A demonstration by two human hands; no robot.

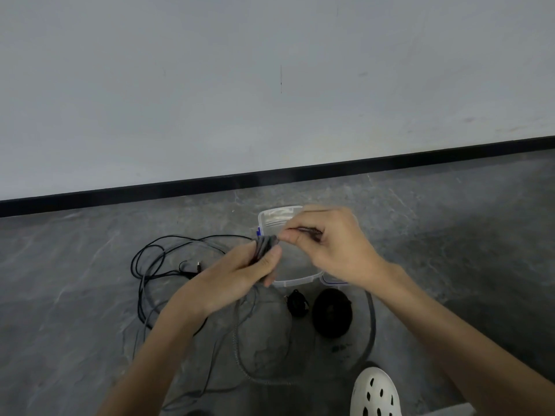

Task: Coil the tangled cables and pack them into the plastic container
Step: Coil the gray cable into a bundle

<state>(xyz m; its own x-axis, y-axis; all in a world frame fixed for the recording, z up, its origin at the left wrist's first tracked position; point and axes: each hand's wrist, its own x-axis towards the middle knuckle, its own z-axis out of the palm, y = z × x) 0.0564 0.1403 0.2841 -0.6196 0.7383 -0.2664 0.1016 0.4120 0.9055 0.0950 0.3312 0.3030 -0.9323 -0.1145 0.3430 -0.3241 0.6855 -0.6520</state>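
My left hand [240, 271] grips a bundle of grey braided cable [264, 246] folded into several loops. My right hand [327, 244] pinches the cable's dark free end just right of the bundle, above the container. The rest of the grey cable [240, 349] trails down to the floor and curves round below my arms. A clear plastic container [295, 279] with blue clips stands open on the floor behind my hands, partly hidden by them. A thin black cable [150, 265] lies in loose tangled loops to the left.
Two black coiled bundles, a small one [297, 303] and a larger one [332, 312], lie in front of the container. A white perforated clog [375, 394] shows at the bottom right. The grey floor meets a white wall with a black skirting [270, 175].
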